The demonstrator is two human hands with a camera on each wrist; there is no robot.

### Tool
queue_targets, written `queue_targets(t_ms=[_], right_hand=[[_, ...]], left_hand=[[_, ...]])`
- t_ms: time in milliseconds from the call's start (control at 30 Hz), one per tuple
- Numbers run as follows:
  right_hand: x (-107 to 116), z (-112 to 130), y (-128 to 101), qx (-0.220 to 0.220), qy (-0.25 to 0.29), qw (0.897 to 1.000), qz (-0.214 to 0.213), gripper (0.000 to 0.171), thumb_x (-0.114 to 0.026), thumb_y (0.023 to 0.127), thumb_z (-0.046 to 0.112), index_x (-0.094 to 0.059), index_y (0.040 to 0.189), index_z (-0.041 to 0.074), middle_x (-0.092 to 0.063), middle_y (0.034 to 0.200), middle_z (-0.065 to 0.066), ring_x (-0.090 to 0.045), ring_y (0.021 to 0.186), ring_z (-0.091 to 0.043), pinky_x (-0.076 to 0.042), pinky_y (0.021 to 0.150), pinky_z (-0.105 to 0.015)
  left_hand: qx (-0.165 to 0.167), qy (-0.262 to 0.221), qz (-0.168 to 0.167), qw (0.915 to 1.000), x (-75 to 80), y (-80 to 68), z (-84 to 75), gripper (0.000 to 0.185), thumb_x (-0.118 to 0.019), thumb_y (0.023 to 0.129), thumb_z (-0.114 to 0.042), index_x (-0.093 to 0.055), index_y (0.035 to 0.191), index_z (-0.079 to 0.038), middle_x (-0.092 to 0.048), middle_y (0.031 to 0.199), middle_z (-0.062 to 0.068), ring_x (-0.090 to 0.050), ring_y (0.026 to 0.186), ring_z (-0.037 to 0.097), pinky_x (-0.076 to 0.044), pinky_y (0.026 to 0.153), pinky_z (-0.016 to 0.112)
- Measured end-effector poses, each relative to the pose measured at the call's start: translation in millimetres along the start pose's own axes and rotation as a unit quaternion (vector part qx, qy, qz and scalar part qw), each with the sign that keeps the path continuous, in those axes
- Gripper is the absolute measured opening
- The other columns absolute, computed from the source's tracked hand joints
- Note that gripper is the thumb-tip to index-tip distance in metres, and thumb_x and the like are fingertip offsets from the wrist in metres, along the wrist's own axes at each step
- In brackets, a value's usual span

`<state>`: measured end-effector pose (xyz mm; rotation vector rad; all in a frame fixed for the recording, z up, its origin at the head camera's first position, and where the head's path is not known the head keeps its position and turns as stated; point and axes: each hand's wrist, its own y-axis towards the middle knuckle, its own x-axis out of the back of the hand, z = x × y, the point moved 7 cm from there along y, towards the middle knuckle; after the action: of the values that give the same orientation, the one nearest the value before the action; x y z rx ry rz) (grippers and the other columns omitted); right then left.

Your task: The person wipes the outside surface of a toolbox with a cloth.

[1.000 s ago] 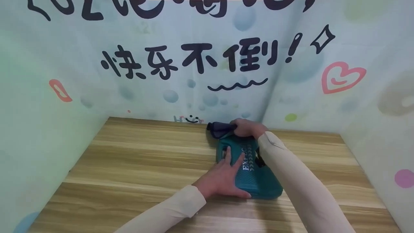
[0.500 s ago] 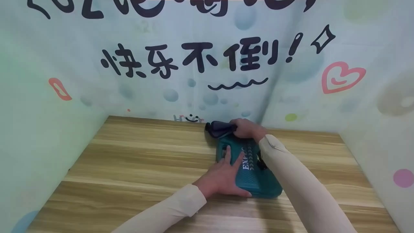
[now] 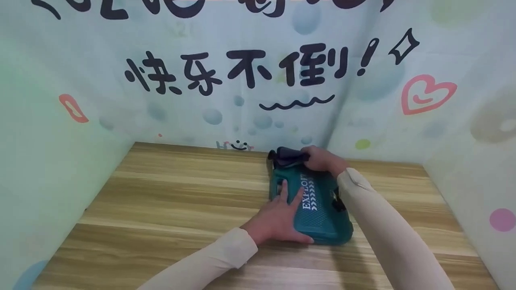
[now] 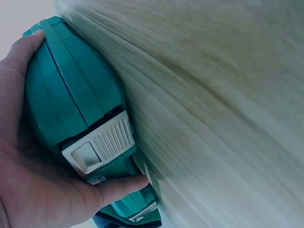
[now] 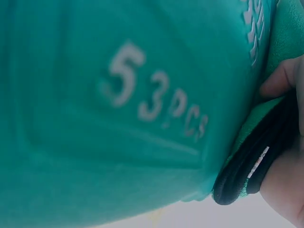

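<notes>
A teal plastic tool case (image 3: 318, 217), printed EXPLOIT on top and 53 PCS, lies on the wooden table. My left hand (image 3: 278, 221) rests across its handle side, fingers spread and straight. In the left wrist view the thumb touches the near end of the case, and a finger reaches past a silver latch (image 4: 98, 147). At the far end my right hand (image 3: 320, 158) grips a folded cloth (image 3: 288, 156), dark outside. The right wrist view shows the cloth's green face and black edging (image 5: 237, 178) against the case. A dark part (image 3: 338, 203) shows beside the right forearm.
The wooden table (image 3: 181, 201) extends to both sides of the case. A printed fabric backdrop (image 3: 225, 117) with lettering stands right behind the table's far edge. Printed walls (image 3: 475, 177) flank the table on both sides.
My right hand and the folded cloth have moved a little to the right over the case's far end, and more of the lettering shows. The left hand and the case have stayed put.
</notes>
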<state>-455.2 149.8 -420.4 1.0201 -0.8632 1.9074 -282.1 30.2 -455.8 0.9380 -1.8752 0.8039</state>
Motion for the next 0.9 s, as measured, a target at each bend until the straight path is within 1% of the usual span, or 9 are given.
queue_targets(t_ms=[233,367,500,633,733,833,900], right_hand=[[2.0,-12.1,-8.5,-0.022,0.021,1.0,0.008,0.038,-0.052,0.099,0.008,-0.059,0.135,0.0,-0.062,0.112,-0.016,-0.059,0.1,-0.033,-0.048,0.093,-0.05],[5.1,-15.7,-12.9,-0.016,0.025,1.0,0.002,0.038,-0.052,0.098,0.007,-0.059,0.134,-0.002,-0.06,0.112,-0.017,-0.058,0.1,-0.034,-0.048,0.094,-0.051],[9.9,-20.7,-17.7,0.016,0.019,0.999,-0.031,0.03,-0.052,0.096,0.005,-0.064,0.122,-0.004,-0.061,0.106,-0.017,-0.057,0.095,-0.034,-0.047,0.09,-0.051],[11.8,-31.0,-23.7,0.031,0.036,0.998,-0.052,0.02,-0.051,0.095,0.003,-0.064,0.109,-0.003,-0.06,0.1,-0.015,-0.056,0.091,-0.032,-0.047,0.087,-0.049],[11.9,-35.9,-27.1,0.049,0.035,0.997,-0.055,0.018,-0.051,0.094,0.001,-0.064,0.107,-0.002,-0.06,0.098,-0.014,-0.056,0.09,-0.032,-0.046,0.086,-0.049],[14.1,-34.9,-31.3,0.077,0.022,0.995,-0.055,0.021,-0.052,0.093,0.0,-0.064,0.109,-0.004,-0.061,0.097,-0.015,-0.056,0.089,-0.033,-0.046,0.087,-0.051],[16.2,-33.5,-34.8,0.094,0.016,0.994,-0.053,0.024,-0.052,0.093,-0.002,-0.064,0.114,-0.006,-0.062,0.1,-0.016,-0.057,0.091,-0.034,-0.046,0.089,-0.052]], left_hand=[[0.005,-0.001,-0.001,1.0,-1.4,0.7,0.3,0.131,-0.067,0.069,-0.086,0.002,0.165,-0.029,0.011,0.167,0.02,-0.027,0.146,0.041,-0.032,0.111,0.054],[0.005,-0.001,-0.005,1.0,-0.5,0.6,0.4,0.131,-0.068,0.069,-0.085,0.001,0.165,-0.029,0.011,0.167,0.021,-0.027,0.146,0.041,-0.034,0.11,0.053],[-0.001,0.009,-0.013,0.9999,0.1,1.1,0.4,0.131,-0.067,0.069,-0.086,0.0,0.165,-0.027,0.009,0.166,0.022,-0.03,0.145,0.042,-0.035,0.109,0.055],[0.0,0.011,-0.015,0.9998,0.5,0.1,0.5,0.132,-0.068,0.069,-0.086,0.0,0.165,-0.026,0.009,0.166,0.023,-0.031,0.144,0.043,-0.034,0.109,0.057],[0.004,0.01,-0.013,0.9999,0.3,-0.7,0.4,0.132,-0.068,0.068,-0.086,0.0,0.165,-0.027,0.009,0.166,0.023,-0.03,0.145,0.043,-0.034,0.109,0.058],[0.005,0.013,-0.011,0.9998,0.1,-0.1,-0.5,0.132,-0.067,0.068,-0.086,0.0,0.165,-0.027,0.01,0.166,0.022,-0.03,0.145,0.043,-0.034,0.11,0.057],[0.005,0.013,-0.01,0.9999,0.1,0.7,-0.9,0.131,-0.067,0.068,-0.086,0.0,0.165,-0.028,0.01,0.166,0.022,-0.029,0.145,0.043,-0.033,0.11,0.056]])
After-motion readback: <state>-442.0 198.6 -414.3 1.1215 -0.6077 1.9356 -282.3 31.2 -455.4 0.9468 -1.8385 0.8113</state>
